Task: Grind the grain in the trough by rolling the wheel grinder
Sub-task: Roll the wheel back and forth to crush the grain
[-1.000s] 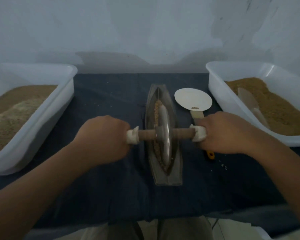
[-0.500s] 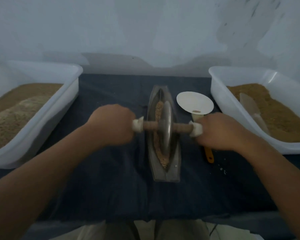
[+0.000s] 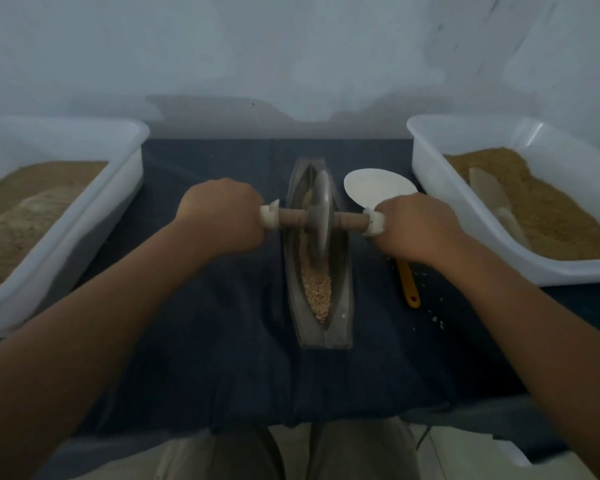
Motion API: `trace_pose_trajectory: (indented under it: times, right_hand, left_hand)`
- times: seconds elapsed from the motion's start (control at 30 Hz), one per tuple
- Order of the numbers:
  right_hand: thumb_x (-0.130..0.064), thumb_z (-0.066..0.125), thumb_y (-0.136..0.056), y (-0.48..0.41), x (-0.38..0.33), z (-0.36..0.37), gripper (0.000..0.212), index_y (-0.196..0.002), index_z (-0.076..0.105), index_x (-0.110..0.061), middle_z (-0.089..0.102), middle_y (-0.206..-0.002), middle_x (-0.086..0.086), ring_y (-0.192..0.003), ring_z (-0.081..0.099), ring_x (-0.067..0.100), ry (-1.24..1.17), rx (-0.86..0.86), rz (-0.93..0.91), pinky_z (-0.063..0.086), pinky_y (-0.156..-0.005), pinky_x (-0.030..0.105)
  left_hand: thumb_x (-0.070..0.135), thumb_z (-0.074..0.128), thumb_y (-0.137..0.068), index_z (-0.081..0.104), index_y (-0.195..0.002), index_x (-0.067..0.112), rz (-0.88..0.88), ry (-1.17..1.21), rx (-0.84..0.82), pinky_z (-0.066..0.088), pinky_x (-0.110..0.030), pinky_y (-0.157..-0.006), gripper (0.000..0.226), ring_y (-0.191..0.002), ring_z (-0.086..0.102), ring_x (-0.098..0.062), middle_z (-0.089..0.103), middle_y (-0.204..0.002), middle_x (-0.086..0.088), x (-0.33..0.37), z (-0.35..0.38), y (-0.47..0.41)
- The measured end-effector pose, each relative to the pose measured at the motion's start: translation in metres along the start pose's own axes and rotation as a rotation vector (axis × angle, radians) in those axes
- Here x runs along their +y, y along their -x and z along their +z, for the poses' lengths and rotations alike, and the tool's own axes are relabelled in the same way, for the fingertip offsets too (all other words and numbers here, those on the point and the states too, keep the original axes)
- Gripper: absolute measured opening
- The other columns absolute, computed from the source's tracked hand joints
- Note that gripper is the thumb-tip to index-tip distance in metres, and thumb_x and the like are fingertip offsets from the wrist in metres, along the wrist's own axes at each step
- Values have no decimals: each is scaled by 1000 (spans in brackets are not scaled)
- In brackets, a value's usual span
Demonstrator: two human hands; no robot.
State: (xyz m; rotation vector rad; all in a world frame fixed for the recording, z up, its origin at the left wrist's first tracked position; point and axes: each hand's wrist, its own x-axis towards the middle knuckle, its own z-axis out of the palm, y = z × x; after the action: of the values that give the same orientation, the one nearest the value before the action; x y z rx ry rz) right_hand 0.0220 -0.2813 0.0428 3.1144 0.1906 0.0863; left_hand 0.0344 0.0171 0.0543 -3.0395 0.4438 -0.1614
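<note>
Both forearms reach forward over the dark surface. Grain fills the near half of the trough. Beyond it, the left hand and right hand are fisted, fingers seemingly wrapped round the handles of the wheel grinder, which stands upright in the trough's far half. Bare cloth separates the trough from the left tub and right tub.

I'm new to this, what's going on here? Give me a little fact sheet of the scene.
Wheel grinder: upright in the trough, toward its far half
Left hand: grips its left handle
Right hand: grips its right handle
Grain: in the trough, mostly at the near end
Left tub: white, holds brownish meal
Right tub: white, holds brownish meal
Scoop: white, yellow handle, right of the trough
</note>
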Motion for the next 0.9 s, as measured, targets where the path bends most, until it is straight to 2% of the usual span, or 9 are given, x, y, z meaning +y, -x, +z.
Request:
trace_pose_trajectory:
  times: [0.17, 0.3, 0.37, 0.43, 0.57, 0.7, 0.77, 0.83, 0.9]
  right_hand:
    - [-71, 32, -73, 74, -1, -10, 43, -71, 54, -33, 55, -59, -9, -53, 53, 8, -40, 38, -138, 47, -51, 32]
    - [-54, 57, -91, 39, -10, -13, 33, -70, 56, -28, 55, -63, -8, -56, 52, 12, 68, 96, -88, 39, -52, 29]
    - [-45, 59, -92, 0, -14, -15, 26, -75, 59, -26, 55, -69, -4, -61, 50, 15, 136, 110, -2, 34, -54, 30]
    - [-43, 62, -91, -29, -16, -18, 22, -76, 58, -27, 57, -74, -2, -66, 52, 18, 161, 94, 42, 38, -59, 32]
    - [-41, 63, -93, -20, -13, -21, 24, -74, 60, -26, 62, -72, -2, -61, 53, 15, 118, 37, -16, 37, -54, 30]
    - [-56, 58, -85, 44, -1, -13, 32, -65, 55, -31, 55, -57, -8, -53, 52, 7, 52, 5, -133, 38, -47, 29]
    - [-68, 43, -78, 59, 2, -8, 39, -65, 53, -33, 53, -54, -9, -50, 51, 5, 26, 29, -166, 41, -47, 29]
    - [-71, 35, -79, 49, 2, -4, 45, -63, 53, -32, 53, -54, -10, -50, 51, 6, 19, 47, -158, 40, -47, 29]
    - [-66, 46, -87, 19, 0, -2, 45, -62, 56, -29, 55, -57, -9, -53, 53, 9, 43, 57, -112, 38, -49, 28]
  left_hand:
    - [63, 44, -77, 46, -58, 30, 124, 59, 154, 23, -21, -46, 38, -44, 40, -8, 43, -50, 12, -12, 15, 67]
    - [58, 48, -79, 50, -62, 27, -11, 38, 112, 34, -27, -50, 36, -52, 49, -17, 51, -59, 10, -10, 30, 30]
    - [50, 57, -79, 54, -66, 23, -87, 33, 98, 40, -30, -55, 30, -58, 54, -22, 56, -66, 5, -9, 29, -5]
    - [45, 60, -81, 56, -68, 22, -122, 48, 97, 44, -32, -59, 27, -63, 56, -27, 61, -73, 0, -9, 23, -27]
    - [40, 61, -80, 57, -68, 23, -70, 99, 2, 51, -33, -61, 22, -66, 60, -24, 62, -72, 2, -7, 14, -8]
    - [53, 57, -76, 48, -61, 28, 63, 71, 90, 30, -24, -47, 30, -50, 47, -12, 50, -56, 11, -11, 15, 57]
    - [58, 52, -75, 45, -59, 30, 79, 59, 145, 21, -20, -46, 33, -44, 38, -9, 43, -51, 13, -12, 16, 71]
    - [57, 50, -75, 45, -59, 29, 55, 35, 127, 27, -23, -47, 32, -45, 40, -13, 44, -53, 12, -10, 20, 61]
    - [51, 51, -76, 49, -61, 26, 7, 15, 92, 40, -29, -51, 29, -52, 49, -18, 50, -59, 8, -7, 22, 32]
